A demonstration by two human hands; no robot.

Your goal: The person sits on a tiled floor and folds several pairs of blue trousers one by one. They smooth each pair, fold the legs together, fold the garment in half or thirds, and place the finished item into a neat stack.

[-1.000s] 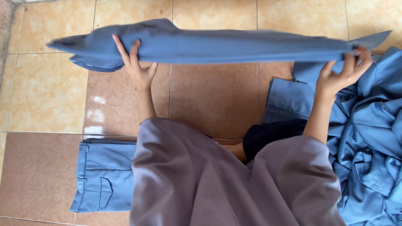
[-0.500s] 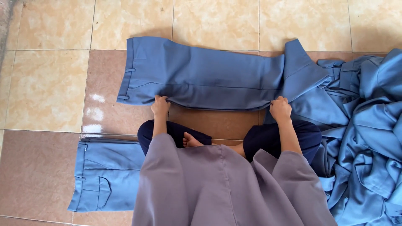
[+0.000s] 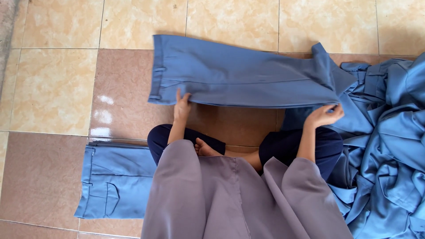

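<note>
A pair of blue trousers (image 3: 239,75) lies flat on the tiled floor in front of me, folded lengthwise, waistband to the left. My left hand (image 3: 181,106) pinches the near edge close to the waistband. At the leg end, my right hand (image 3: 325,116) grips the same near edge. I sit cross-legged in a long mauve top, with a bare foot (image 3: 204,148) showing between my knees.
A folded pair of blue trousers (image 3: 113,179) rests on the floor at my left. A heap of loose blue garments (image 3: 389,146) fills the right side. The floor has beige and brown tiles (image 3: 57,88).
The trousers, held up stretched between both hands a second ago, have come down flat on the floor. Both hands have drawn back to the near edge.
</note>
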